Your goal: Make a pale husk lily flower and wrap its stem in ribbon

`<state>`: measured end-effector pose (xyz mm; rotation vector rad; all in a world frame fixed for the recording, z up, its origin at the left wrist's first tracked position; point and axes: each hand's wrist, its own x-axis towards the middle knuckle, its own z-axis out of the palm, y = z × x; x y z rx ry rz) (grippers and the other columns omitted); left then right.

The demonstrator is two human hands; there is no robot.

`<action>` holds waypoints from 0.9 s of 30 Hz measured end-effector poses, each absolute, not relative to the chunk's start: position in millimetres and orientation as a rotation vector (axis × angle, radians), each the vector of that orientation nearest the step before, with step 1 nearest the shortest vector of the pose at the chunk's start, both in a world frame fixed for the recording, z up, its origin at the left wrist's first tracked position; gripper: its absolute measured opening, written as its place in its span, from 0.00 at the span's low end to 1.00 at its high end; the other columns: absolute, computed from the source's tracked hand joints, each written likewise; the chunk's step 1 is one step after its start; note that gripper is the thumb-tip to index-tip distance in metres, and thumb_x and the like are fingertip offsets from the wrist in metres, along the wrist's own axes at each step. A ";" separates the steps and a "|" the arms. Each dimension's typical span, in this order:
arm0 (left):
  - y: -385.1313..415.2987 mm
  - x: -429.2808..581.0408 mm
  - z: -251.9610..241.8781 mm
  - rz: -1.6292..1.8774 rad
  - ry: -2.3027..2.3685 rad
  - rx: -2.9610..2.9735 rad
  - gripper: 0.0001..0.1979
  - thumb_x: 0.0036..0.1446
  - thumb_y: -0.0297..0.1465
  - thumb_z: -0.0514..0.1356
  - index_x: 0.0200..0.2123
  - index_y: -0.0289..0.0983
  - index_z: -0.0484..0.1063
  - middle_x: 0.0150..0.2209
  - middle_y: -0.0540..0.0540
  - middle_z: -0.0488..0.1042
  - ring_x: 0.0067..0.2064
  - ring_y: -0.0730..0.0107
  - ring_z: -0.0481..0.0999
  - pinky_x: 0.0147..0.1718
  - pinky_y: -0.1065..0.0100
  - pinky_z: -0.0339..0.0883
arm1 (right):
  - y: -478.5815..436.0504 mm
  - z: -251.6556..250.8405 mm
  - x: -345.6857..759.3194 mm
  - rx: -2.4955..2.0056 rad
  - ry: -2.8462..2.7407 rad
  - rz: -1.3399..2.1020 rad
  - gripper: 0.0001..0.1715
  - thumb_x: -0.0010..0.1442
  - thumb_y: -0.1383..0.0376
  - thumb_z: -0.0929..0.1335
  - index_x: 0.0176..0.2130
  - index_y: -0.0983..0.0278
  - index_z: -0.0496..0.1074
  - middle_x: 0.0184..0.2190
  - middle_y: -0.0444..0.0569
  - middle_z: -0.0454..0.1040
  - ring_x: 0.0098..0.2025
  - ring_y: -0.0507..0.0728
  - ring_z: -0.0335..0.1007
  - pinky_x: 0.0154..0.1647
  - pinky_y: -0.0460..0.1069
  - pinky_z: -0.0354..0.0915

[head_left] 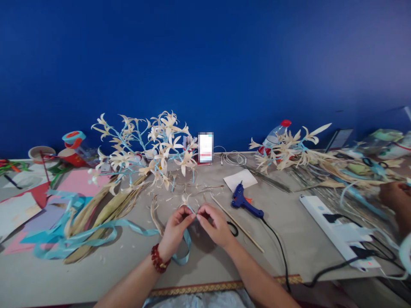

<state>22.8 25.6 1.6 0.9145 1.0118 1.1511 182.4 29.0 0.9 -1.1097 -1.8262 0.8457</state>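
My left hand [175, 224], with a red bead bracelet [159, 258] at its wrist, is closed in a pinch. My right hand [214, 224] pinches close beside it, fingertips almost meeting. Between them runs a thin stem [192, 209] wrapped in light blue, topped by a small pale flower [185, 200] just above my left fingers. A light blue ribbon [187, 250] hangs below my left hand; its other lengths lie to the left. Exactly how the right fingertips grip the stem is partly hidden. To the right of my right hand lie a thin wooden stick [239, 225] and a black loop [233, 229].
Blue-stemmed pale flowers [167, 149] stand at the back, near a lit phone [205, 147]. A blue glue gun [245, 203] and white power strip [334, 231] with cords lie right. Dried husks [109, 214] and colored paper [80, 182] lie left. Another person's hand [396, 201] is far right.
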 end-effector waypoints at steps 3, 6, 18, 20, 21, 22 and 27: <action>26.5 22.0 0.6 1.134 0.992 0.916 0.08 0.50 0.35 0.67 0.28 0.37 0.73 0.28 0.50 0.70 0.31 0.71 0.66 0.33 0.72 0.61 | 29.0 1.2 182.3 -1.113 -1.821 0.840 0.08 0.64 0.63 0.63 0.32 0.61 0.66 0.28 0.43 0.66 0.31 0.53 0.62 0.32 0.47 0.59; 27.6 21.9 -0.7 1.145 0.984 0.920 0.09 0.51 0.35 0.66 0.29 0.36 0.73 0.28 0.51 0.69 0.31 0.72 0.66 0.33 0.73 0.60 | 29.5 0.7 182.7 -1.136 -1.809 0.853 0.08 0.65 0.63 0.63 0.32 0.61 0.66 0.28 0.43 0.66 0.30 0.53 0.62 0.30 0.46 0.58; 27.6 21.4 2.5 1.022 0.964 0.969 0.10 0.52 0.37 0.65 0.30 0.36 0.71 0.22 0.54 0.66 0.24 0.75 0.63 0.26 0.73 0.56 | 31.3 -4.0 183.2 -1.174 -1.747 0.901 0.11 0.66 0.59 0.62 0.34 0.61 0.67 0.28 0.44 0.68 0.31 0.54 0.65 0.30 0.46 0.61; 28.5 21.0 2.1 1.024 0.981 0.986 0.10 0.52 0.37 0.65 0.30 0.36 0.71 0.22 0.54 0.64 0.23 0.77 0.61 0.24 0.74 0.53 | 31.5 5.0 185.9 -1.204 -1.776 0.856 0.13 0.67 0.59 0.61 0.33 0.61 0.68 0.28 0.44 0.68 0.32 0.54 0.66 0.32 0.47 0.61; 29.0 21.0 1.8 1.027 0.987 0.991 0.10 0.52 0.37 0.65 0.30 0.36 0.71 0.22 0.55 0.64 0.23 0.77 0.60 0.24 0.74 0.52 | 30.6 11.2 189.2 -1.226 -1.797 0.823 0.14 0.68 0.59 0.60 0.33 0.61 0.68 0.28 0.44 0.68 0.32 0.54 0.66 0.33 0.47 0.61; 29.5 21.1 1.5 1.029 0.990 0.994 0.10 0.51 0.37 0.66 0.30 0.36 0.71 0.22 0.55 0.63 0.22 0.77 0.59 0.23 0.74 0.51 | 28.9 17.8 193.9 -1.257 -1.819 0.784 0.15 0.69 0.59 0.59 0.33 0.60 0.68 0.28 0.44 0.69 0.33 0.55 0.66 0.34 0.47 0.61; 30.9 22.4 0.3 1.028 1.008 0.991 0.11 0.51 0.38 0.66 0.30 0.36 0.71 0.20 0.56 0.61 0.22 0.78 0.57 0.22 0.73 0.49 | 3.6 35.1 232.5 -1.549 -2.000 0.551 0.09 0.65 0.60 0.63 0.34 0.59 0.68 0.31 0.46 0.72 0.32 0.57 0.69 0.33 0.49 0.61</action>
